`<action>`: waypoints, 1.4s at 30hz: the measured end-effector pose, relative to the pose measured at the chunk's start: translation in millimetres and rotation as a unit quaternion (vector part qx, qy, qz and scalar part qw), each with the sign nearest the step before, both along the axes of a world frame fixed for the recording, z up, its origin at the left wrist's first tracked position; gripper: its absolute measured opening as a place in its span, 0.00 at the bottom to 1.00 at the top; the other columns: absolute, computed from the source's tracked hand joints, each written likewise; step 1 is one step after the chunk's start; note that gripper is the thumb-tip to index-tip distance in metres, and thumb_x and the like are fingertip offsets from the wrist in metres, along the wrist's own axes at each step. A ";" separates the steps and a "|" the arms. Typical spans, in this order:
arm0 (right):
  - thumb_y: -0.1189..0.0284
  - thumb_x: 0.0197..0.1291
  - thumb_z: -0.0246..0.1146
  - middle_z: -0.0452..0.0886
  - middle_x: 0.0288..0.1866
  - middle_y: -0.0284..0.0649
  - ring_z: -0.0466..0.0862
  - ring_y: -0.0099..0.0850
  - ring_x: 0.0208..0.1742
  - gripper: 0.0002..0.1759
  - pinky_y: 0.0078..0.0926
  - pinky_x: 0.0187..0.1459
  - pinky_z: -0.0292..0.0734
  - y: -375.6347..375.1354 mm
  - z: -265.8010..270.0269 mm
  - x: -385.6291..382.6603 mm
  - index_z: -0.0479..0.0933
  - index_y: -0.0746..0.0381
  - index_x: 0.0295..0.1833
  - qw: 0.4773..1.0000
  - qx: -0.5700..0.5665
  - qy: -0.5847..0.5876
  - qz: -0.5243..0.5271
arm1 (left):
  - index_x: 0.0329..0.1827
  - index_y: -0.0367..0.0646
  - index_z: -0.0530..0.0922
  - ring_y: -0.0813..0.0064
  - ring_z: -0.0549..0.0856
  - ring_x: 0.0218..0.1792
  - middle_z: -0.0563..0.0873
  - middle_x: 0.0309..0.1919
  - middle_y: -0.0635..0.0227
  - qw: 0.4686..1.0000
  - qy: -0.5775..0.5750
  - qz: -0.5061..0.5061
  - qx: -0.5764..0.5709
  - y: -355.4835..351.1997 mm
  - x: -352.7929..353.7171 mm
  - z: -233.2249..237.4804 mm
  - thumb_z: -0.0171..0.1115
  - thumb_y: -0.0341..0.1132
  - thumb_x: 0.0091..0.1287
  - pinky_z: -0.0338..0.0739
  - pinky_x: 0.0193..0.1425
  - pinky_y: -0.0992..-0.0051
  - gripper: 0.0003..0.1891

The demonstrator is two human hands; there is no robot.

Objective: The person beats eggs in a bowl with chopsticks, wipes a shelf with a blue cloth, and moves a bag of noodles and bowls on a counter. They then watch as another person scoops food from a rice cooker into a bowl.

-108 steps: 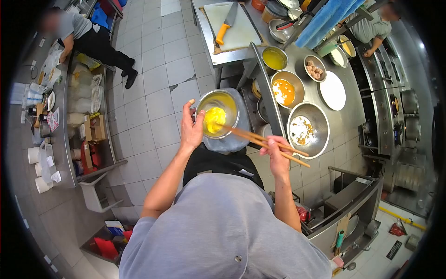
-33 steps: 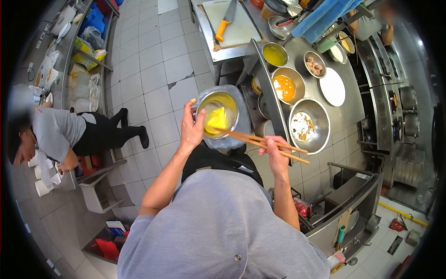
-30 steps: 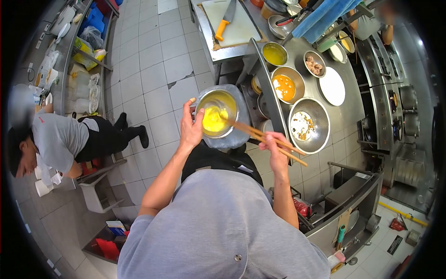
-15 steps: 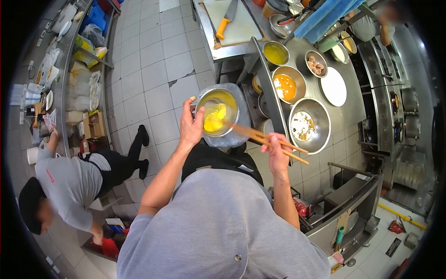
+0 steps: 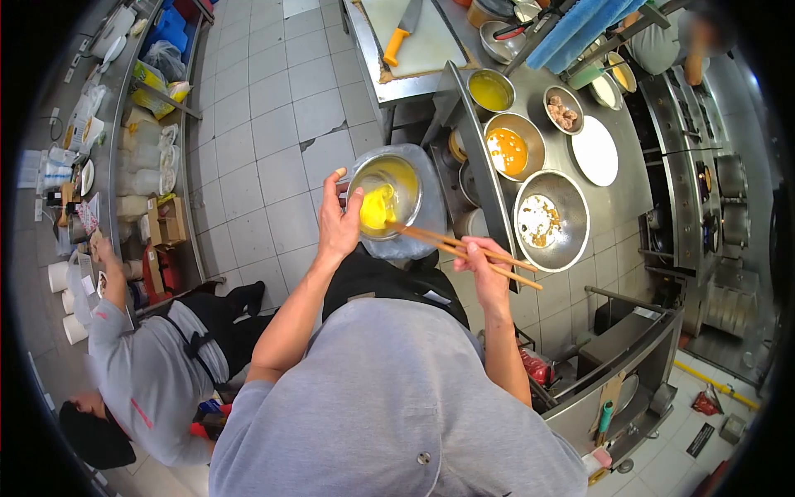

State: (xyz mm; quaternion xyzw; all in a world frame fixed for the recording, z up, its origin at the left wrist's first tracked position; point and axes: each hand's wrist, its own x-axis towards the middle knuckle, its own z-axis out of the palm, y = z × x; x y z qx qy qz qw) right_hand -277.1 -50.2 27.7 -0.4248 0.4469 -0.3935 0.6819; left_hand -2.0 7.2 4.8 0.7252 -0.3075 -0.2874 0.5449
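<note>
My left hand (image 5: pixel 339 222) grips the near left rim of a metal bowl (image 5: pixel 411 180), which sits over a grey, plastic-looking surface (image 5: pixel 432 186). Yellow liquid, which looks like beaten egg (image 5: pixel 378 207), lies in the bowl. Closed around a pair of wooden chopsticks (image 5: pixel 447 243), my right hand (image 5: pixel 483 269) is to the right of the bowl. The chopstick tips dip into the yellow liquid near the bowl's lower edge.
On the steel counter at right stand a bowl with orange liquid (image 5: pixel 532 147), a wide bowl with white and brown bits (image 5: pixel 571 240), and a white plate (image 5: pixel 595 153). An orange-handled knife (image 5: pixel 397 45) lies on a cutting board (image 5: pixel 435 50). A co-worker (image 5: pixel 157 373) bends at left.
The chopsticks and my right hand have shifted slightly left, and the bowl tilts a little differently. The co-worker at left has moved nearer and lower, reaching toward the shelf.
</note>
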 end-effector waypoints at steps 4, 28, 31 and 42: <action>0.72 0.72 0.60 0.84 0.38 0.45 0.85 0.27 0.30 0.11 0.24 0.33 0.84 2.4 -9.6 0.8 0.79 0.69 0.51 1.000 -0.004 -0.009 -0.007 | 0.69 0.38 0.67 0.67 0.83 0.43 0.84 0.44 0.54 1.000 -0.008 -0.001 0.012 2.1 2.6 1.8 0.59 0.39 0.73 0.78 0.47 0.68 0.25; 0.71 0.72 0.61 0.86 0.37 0.46 0.85 0.27 0.29 0.11 0.23 0.34 0.84 8.8 2.9 4.4 0.80 0.69 0.51 1.000 -0.015 0.016 0.002 | 0.68 0.38 0.68 0.76 0.76 0.37 0.79 0.38 0.63 1.000 -0.020 0.006 0.003 6.2 6.6 2.8 0.59 0.36 0.73 0.73 0.42 0.73 0.23; 0.71 0.71 0.61 0.85 0.39 0.45 0.85 0.27 0.31 0.11 0.24 0.35 0.84 8.7 3.1 5.8 0.80 0.69 0.51 1.000 -0.018 0.023 0.000 | 0.67 0.38 0.68 0.80 0.74 0.35 0.77 0.34 0.68 0.999 -0.035 0.008 -0.014 6.3 8.3 -1.3 0.58 0.35 0.73 0.72 0.41 0.76 0.22; 0.71 0.72 0.61 0.85 0.38 0.46 0.84 0.27 0.30 0.12 0.24 0.34 0.84 2.2 10.1 5.8 0.80 0.70 0.51 0.997 -0.023 0.067 0.026 | 0.68 0.38 0.68 0.79 0.76 0.38 0.79 0.36 0.66 1.000 -0.021 0.006 -0.002 5.6 8.4 2.1 0.57 0.35 0.74 0.73 0.43 0.76 0.22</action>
